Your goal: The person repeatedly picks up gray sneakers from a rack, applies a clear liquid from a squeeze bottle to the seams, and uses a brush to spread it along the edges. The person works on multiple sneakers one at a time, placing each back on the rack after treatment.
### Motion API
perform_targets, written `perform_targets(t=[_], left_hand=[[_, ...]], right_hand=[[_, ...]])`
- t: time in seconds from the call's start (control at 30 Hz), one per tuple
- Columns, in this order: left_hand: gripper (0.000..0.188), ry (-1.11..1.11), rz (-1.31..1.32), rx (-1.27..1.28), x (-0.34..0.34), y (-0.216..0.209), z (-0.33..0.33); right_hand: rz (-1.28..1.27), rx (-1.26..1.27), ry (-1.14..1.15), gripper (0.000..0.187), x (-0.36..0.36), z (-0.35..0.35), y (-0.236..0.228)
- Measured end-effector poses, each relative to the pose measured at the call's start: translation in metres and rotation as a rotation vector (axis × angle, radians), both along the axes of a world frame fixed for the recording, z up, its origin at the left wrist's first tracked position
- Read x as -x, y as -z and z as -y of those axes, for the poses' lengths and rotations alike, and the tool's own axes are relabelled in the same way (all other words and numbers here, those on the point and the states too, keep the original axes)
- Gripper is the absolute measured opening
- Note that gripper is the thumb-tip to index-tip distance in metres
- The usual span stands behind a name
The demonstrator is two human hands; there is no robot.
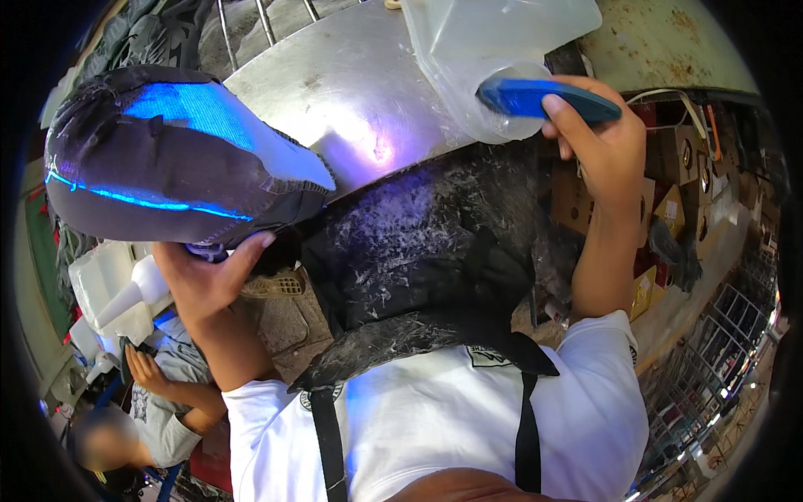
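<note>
The left hand [205, 280] gripped a dark shoe [167, 163] with blue patches, while the right hand [606, 142] held a blue brush [539, 98] at the opening of a cloudy plastic container [460, 50] near a shiny tabletop's [335, 75] edge. Below was a dusty black apron [410, 251]; lower left, another person [171, 422].

No wording can be read for certain. On the white shirt [435, 418], a dark-edged patch [491, 357] with small, partly hidden lettering sits beside the upper edge of the black apron [401, 243], toward its right strap; a round dark emblem [305, 400] lies just beside its left strap. Right of the apron, cardboard boxes [687, 155] bear dark oval prints, illegible.
</note>
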State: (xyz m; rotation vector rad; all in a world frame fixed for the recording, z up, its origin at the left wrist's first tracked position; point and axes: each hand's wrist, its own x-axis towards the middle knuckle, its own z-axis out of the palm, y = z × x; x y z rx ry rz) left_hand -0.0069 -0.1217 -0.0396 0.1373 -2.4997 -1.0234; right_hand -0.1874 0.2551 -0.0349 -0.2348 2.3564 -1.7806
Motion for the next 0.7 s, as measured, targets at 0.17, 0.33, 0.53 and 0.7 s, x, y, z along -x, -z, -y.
perform_targets(t=[0.17,0.33,0.53,0.7], left_hand=[[0.07,0.06,0.123,-0.05,-0.004,-0.008,0.008],[0.072,0.048,-0.018,-0.171,-0.004,0.006,0.005],[0.073,0.042,0.003,-0.173,-0.011,0.008,0.004],[0.08,0.018,-0.029,-0.15,-0.008,0.006,0.001]], right_hand=[[-0.442,-0.336,-0.041,0.025,0.005,-0.002,0.007],[-0.589,-0.452,0.088,0.022,-0.007,0.029,0.012],[-0.568,-0.346,-0.194,0.024,0.009,0.008,0.013],[-0.052,-0.185,-0.279,0.022,0.018,-0.013,-0.003]])
